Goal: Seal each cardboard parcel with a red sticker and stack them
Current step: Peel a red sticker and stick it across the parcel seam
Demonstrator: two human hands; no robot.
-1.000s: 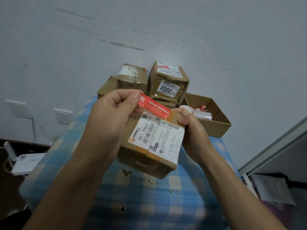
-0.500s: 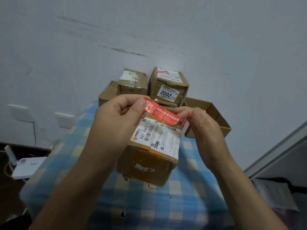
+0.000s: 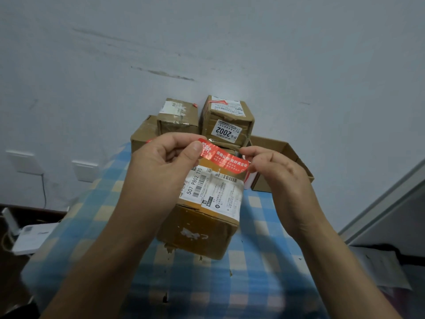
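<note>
Head cam view: my left hand (image 3: 158, 171) pinches one end of the red sticker (image 3: 224, 158) between thumb and forefinger. My right hand (image 3: 282, 178) pinches the other end, so it's stretched between them over the far top edge of the parcel (image 3: 207, 217). Can't tell if it's touching the cardboard. Parcel sits on the blue checked cloth (image 3: 264, 272), stacked parcels (image 3: 227, 120) behind it against the wall (image 3: 230, 42).

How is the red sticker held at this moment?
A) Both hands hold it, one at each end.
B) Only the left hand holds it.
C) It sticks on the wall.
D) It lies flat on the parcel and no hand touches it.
A: the left hand pinches one end of the red sticker and the right hand pinches the other end.
</note>
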